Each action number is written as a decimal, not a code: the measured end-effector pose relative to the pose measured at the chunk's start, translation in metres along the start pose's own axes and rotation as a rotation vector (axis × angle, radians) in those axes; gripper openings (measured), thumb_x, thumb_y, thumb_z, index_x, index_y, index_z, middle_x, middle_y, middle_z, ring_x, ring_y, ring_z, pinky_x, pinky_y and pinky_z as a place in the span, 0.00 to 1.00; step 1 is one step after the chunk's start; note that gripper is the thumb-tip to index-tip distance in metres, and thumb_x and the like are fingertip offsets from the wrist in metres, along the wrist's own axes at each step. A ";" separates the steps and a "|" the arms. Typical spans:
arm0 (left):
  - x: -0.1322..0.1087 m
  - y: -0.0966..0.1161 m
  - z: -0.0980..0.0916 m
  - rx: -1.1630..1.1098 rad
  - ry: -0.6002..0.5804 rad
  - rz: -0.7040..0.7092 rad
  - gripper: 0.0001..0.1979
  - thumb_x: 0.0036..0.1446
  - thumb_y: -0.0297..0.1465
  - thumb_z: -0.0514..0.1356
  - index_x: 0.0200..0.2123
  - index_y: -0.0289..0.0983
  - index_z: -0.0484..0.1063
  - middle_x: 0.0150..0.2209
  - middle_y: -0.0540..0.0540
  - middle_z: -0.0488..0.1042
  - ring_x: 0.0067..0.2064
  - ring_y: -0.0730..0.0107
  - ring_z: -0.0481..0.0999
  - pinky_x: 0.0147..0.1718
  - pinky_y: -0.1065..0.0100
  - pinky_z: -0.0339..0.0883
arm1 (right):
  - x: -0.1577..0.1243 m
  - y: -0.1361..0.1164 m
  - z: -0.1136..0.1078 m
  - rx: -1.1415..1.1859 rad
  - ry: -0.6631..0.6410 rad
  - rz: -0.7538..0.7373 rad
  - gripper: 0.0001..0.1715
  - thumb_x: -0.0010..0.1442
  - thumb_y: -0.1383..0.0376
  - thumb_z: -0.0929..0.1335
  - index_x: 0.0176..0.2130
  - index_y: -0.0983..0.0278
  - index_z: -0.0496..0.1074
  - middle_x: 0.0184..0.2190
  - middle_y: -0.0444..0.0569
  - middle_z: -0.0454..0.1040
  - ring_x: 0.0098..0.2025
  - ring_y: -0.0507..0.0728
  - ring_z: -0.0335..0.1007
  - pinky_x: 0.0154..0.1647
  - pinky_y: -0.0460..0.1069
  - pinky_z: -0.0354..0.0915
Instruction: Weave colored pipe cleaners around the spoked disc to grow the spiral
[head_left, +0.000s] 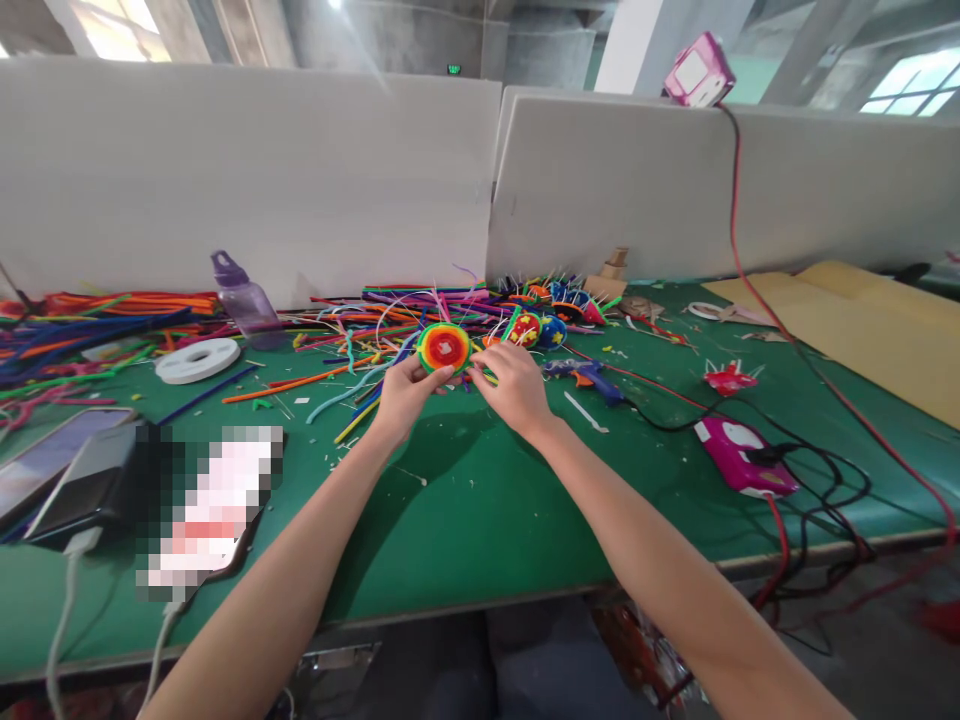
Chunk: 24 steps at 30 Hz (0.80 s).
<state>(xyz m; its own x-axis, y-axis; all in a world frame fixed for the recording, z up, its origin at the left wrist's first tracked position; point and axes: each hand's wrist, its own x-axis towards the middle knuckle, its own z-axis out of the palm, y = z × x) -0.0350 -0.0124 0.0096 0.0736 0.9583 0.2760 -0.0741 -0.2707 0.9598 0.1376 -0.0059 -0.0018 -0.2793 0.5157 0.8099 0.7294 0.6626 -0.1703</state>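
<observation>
Green-edged, orange and red ringed disc [444,348], one, held above the desk [480,530] between its near and far edges, left hand [406,396] with grip clamped on it, right hand [513,386] at its right side, grip's closure impossible to tell, purple bottle [247,303] near the far edge.

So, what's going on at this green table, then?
A person holds a round, multicoloured piece in the left hand, with the right hand close against its right side; whether that hand pinches anything is unclear. Loose coloured strands lie behind, and a blue glue gun rests on the green table to the right.
</observation>
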 end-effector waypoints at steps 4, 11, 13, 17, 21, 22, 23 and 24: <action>-0.001 -0.001 0.003 -0.095 0.015 -0.001 0.18 0.45 0.44 0.68 0.31 0.35 0.75 0.30 0.48 0.77 0.29 0.69 0.77 0.31 0.66 0.72 | -0.001 0.006 0.002 -0.028 0.038 0.010 0.09 0.63 0.69 0.63 0.35 0.62 0.73 0.32 0.52 0.77 0.39 0.60 0.71 0.43 0.55 0.64; 0.000 -0.002 0.003 -0.150 0.098 0.044 0.15 0.44 0.42 0.68 0.26 0.36 0.73 0.23 0.52 0.71 0.27 0.73 0.72 0.32 0.65 0.75 | -0.003 0.012 0.006 0.010 0.050 0.062 0.07 0.62 0.69 0.64 0.35 0.62 0.73 0.32 0.51 0.76 0.38 0.60 0.70 0.43 0.56 0.65; 0.000 -0.001 0.003 -0.100 0.122 0.079 0.13 0.45 0.41 0.67 0.27 0.37 0.74 0.25 0.51 0.72 0.28 0.70 0.74 0.33 0.63 0.75 | -0.003 0.011 0.006 0.017 0.045 0.068 0.06 0.61 0.69 0.65 0.36 0.62 0.73 0.32 0.51 0.76 0.39 0.60 0.70 0.44 0.56 0.65; 0.000 0.000 0.003 -0.026 0.138 0.119 0.10 0.49 0.39 0.64 0.30 0.38 0.74 0.29 0.49 0.75 0.31 0.67 0.77 0.34 0.62 0.76 | -0.001 0.004 0.001 0.045 0.069 0.073 0.09 0.63 0.68 0.63 0.39 0.62 0.73 0.33 0.52 0.76 0.38 0.59 0.70 0.44 0.56 0.66; -0.004 -0.001 0.006 0.072 0.104 0.143 0.10 0.52 0.37 0.62 0.33 0.37 0.75 0.27 0.49 0.76 0.30 0.66 0.77 0.33 0.63 0.76 | 0.001 -0.009 -0.007 0.079 0.114 0.050 0.11 0.65 0.67 0.61 0.42 0.61 0.72 0.35 0.52 0.76 0.39 0.59 0.70 0.45 0.56 0.67; -0.006 -0.001 0.007 0.096 0.091 0.153 0.09 0.53 0.37 0.62 0.33 0.37 0.75 0.26 0.50 0.75 0.29 0.67 0.77 0.33 0.63 0.76 | 0.001 -0.012 -0.009 0.080 0.113 0.027 0.10 0.65 0.67 0.62 0.42 0.61 0.72 0.35 0.52 0.76 0.40 0.59 0.70 0.45 0.55 0.67; -0.008 -0.001 0.009 0.119 0.079 0.161 0.09 0.53 0.37 0.62 0.33 0.37 0.75 0.24 0.50 0.74 0.28 0.67 0.76 0.33 0.63 0.75 | 0.002 -0.015 -0.010 0.075 0.107 -0.001 0.10 0.66 0.66 0.62 0.42 0.61 0.73 0.35 0.53 0.76 0.40 0.59 0.70 0.45 0.55 0.67; -0.009 0.000 0.010 0.139 0.073 0.165 0.09 0.53 0.36 0.62 0.33 0.37 0.75 0.23 0.51 0.73 0.27 0.68 0.76 0.32 0.63 0.75 | 0.002 -0.017 -0.011 0.065 0.099 -0.026 0.10 0.66 0.66 0.62 0.41 0.61 0.73 0.35 0.53 0.76 0.40 0.59 0.70 0.44 0.55 0.67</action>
<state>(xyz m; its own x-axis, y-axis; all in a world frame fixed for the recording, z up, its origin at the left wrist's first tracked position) -0.0254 -0.0220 0.0072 -0.0009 0.9027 0.4303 0.0594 -0.4295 0.9011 0.1316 -0.0224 0.0094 -0.2321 0.4444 0.8653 0.6797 0.7104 -0.1826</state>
